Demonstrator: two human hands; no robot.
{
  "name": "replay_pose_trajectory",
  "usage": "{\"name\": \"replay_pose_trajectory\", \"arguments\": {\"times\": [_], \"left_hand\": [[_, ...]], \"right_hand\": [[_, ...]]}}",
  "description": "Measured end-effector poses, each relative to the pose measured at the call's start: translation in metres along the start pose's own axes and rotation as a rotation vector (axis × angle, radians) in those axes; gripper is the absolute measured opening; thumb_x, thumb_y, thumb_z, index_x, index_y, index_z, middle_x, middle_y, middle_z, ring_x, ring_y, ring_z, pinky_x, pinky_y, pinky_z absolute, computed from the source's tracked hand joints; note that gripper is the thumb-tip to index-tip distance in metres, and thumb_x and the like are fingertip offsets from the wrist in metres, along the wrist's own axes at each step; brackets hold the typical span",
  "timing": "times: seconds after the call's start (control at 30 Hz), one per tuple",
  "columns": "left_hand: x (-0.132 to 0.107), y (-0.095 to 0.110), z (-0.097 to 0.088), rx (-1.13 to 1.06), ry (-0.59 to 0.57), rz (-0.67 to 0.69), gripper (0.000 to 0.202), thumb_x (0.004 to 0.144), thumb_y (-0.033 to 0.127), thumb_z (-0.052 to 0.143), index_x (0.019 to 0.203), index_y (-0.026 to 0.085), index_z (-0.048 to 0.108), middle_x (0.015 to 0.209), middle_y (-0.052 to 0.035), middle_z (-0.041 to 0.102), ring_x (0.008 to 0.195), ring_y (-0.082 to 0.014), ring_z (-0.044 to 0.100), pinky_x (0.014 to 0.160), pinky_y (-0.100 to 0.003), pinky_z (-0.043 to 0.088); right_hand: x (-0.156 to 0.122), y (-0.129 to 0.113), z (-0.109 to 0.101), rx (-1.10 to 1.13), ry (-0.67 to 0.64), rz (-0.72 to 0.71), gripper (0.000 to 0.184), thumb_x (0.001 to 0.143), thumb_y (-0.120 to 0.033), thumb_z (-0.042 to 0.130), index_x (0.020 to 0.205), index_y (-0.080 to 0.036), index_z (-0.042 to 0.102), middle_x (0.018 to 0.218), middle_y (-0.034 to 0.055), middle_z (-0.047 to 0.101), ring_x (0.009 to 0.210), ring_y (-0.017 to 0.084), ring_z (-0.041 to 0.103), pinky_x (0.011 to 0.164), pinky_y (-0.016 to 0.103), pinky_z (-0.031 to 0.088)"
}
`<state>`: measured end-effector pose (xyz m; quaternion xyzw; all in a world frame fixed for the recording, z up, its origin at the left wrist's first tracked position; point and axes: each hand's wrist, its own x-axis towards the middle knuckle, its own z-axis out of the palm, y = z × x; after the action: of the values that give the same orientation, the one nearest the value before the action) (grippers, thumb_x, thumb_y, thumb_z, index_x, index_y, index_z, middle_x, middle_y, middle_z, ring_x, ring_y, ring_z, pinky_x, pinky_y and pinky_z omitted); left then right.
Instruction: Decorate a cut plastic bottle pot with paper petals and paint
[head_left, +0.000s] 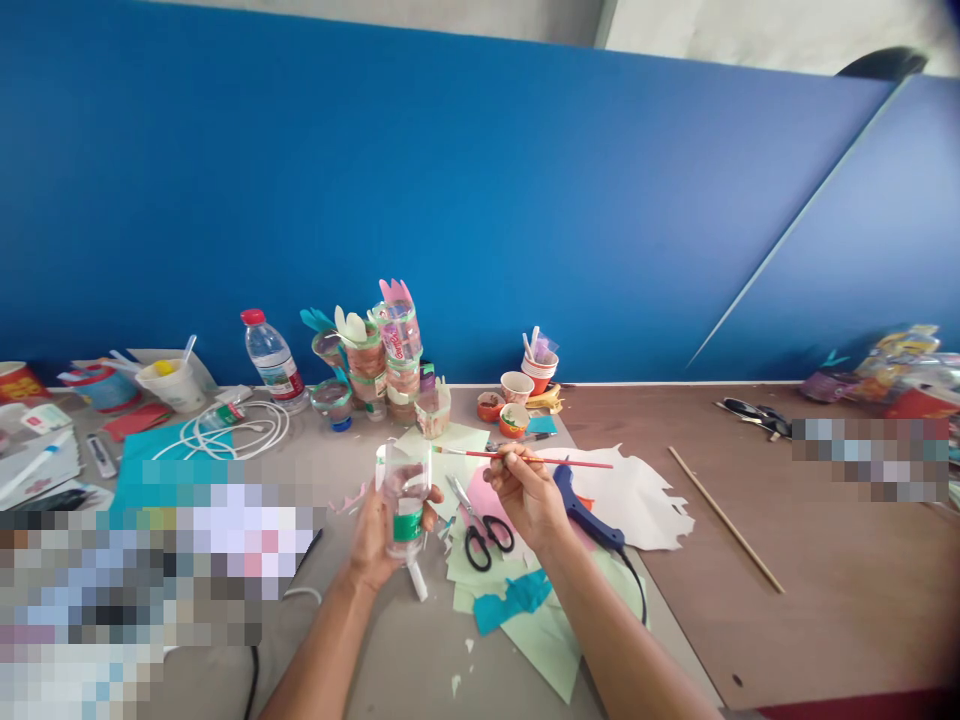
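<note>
My left hand (373, 530) is wrapped round a clear cut plastic bottle (407, 490) with a green label band, held upright above the table. Between the fingers and thumb of my right hand (529, 490) is a thin red paintbrush (574, 463), nearly level. Its bristle tip points left, close to the bottle's upper right side; whether they touch I cannot tell. Below and between the hands lie black-handled scissors (487, 540). A blue glue gun (589, 510) rests just right of my right hand.
Small paper cups (514, 420) stand behind my right hand. Decorated bottle pieces with paper petals (366, 352) and a red-capped water bottle (274, 360) stand against the blue partition (450, 180). Paper scraps (540, 640) cover the table's middle. A wooden stick (726, 520) lies at right, a white cable (255, 430) at left.
</note>
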<state>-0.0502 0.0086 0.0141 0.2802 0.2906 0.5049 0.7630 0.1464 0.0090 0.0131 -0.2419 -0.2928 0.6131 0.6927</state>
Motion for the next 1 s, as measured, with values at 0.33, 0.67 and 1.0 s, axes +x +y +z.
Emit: {"name": "replay_pose_trajectory", "arguments": {"times": [0.33, 0.67, 1.0], "left_hand": [[-0.005, 0.0, -0.001, 0.035, -0.179, 0.011, 0.02, 0.075, 0.034, 0.059, 0.065, 0.016, 0.061, 0.057, -0.0057, 0.06, 0.038, -0.0092, 0.048, 0.047, -0.026, 0.038], [-0.008, 0.003, 0.006, 0.025, -0.122, 0.041, 0.019, 0.07, 0.035, 0.064, 0.062, 0.018, 0.061, 0.051, -0.0027, 0.058, 0.034, -0.0077, 0.044, 0.047, -0.026, 0.038], [-0.012, 0.004, 0.008, 0.053, -0.163, -0.047, 0.029, 0.069, 0.039, 0.066, 0.055, 0.017, 0.054, 0.045, 0.0011, 0.05, 0.03, -0.0047, 0.035, 0.047, -0.028, 0.036]], "right_hand": [[0.001, 0.002, -0.002, -0.013, -0.015, 0.007, 0.013, 0.072, -0.027, 0.075, 0.078, -0.019, 0.067, 0.062, -0.0014, 0.064, 0.053, 0.01, 0.054, 0.057, 0.025, 0.046], [-0.005, -0.004, 0.003, 0.041, -0.103, 0.025, 0.015, 0.071, -0.03, 0.075, 0.076, -0.021, 0.065, 0.054, -0.0048, 0.059, 0.046, 0.008, 0.048, 0.065, 0.03, 0.045], [0.002, 0.001, -0.002, 0.027, -0.016, 0.008, 0.011, 0.071, -0.027, 0.074, 0.075, -0.02, 0.067, 0.058, -0.0029, 0.061, 0.049, 0.01, 0.05, 0.06, 0.028, 0.045]]}}
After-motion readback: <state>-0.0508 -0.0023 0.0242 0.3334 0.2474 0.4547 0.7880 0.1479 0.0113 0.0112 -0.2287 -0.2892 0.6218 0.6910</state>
